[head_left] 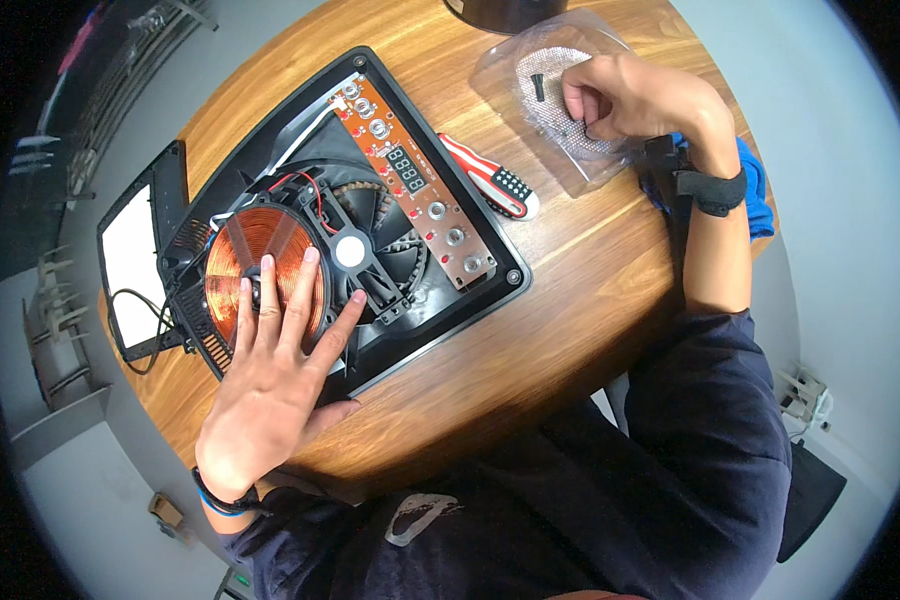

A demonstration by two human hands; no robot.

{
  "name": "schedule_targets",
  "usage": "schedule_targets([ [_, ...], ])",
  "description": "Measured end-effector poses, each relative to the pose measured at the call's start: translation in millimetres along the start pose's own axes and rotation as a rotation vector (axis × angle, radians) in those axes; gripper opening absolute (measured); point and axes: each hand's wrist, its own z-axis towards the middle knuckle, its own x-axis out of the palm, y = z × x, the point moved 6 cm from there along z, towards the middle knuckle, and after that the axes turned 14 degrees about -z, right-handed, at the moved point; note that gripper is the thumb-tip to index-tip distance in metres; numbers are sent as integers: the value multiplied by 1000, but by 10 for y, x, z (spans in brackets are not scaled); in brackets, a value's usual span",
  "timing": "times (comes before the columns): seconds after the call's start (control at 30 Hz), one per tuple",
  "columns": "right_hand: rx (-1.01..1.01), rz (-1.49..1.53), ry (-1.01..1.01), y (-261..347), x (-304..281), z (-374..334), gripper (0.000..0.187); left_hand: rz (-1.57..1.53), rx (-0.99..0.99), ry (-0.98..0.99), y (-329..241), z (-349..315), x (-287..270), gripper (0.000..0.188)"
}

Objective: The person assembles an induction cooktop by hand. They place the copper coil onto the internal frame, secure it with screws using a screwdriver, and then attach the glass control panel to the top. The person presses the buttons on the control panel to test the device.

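My left hand [275, 370] lies with fingers spread over the round copper coil [232, 245] of an opened induction cooker. The cooker's black housing [515, 287] lies on the table, with a black fan [410, 255] beside the coil and an orange circuit board [420, 195] along its right side. At the upper right, my right hand [635, 95] is over a clear plastic tray [495, 75], its fingers curled and closed. Whatever they hold, if anything, is hidden. A small black piece [538, 87] sits in the tray near the fingertips, on a round silvery patterned area.
Between housing and tray lies a tool with a red, white and black handle [490, 178]. A black-framed white panel [135, 250] and a dark cable [145, 300] are left of the cooker. A black container [505, 12] stands at the far edge; blue cloth [757, 195] lies at right.
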Motion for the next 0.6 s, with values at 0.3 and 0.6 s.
schedule_targets([
  [0.3, 83, -12, -4, -121, -133, -128, 23, -22, -33, -8, -16, -17, 41, 120],
  [0.6, 55, 5, -32, -103, -26, -171, 33, -57, -56, -24, -57, -50, 39, 121],
])
